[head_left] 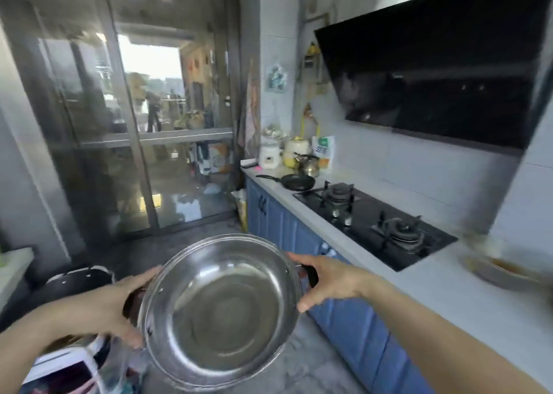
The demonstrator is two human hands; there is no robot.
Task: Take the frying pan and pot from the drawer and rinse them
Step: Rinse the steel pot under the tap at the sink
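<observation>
From the head camera, the pot (220,310) was held out in front of the body, above the floor and clear of everything, its mouth tipped toward the camera so the bare, shiny inside showed. It was carried by its two side handles: the left hand (119,307) was curled around the dark handle on its side, thumb over the rim, and the right hand (326,280) gripped the opposite handle in the same way. A two-handed hold suited a wide, shallow vessel — it kept the weight level between the arms while the pot travelled.

The pan (296,181) lay on the tabletop (302,214), just beyond the stove (374,223), its handle pointing off toward the far edge — probably parked there to free both hands for the pot. The blue cabinets (344,319) ran beneath the tabletop; whether any drawer stood open could not be told. No sink showed, so rinsing looked not yet begun for the pot, and the pan's state was unclear.
</observation>
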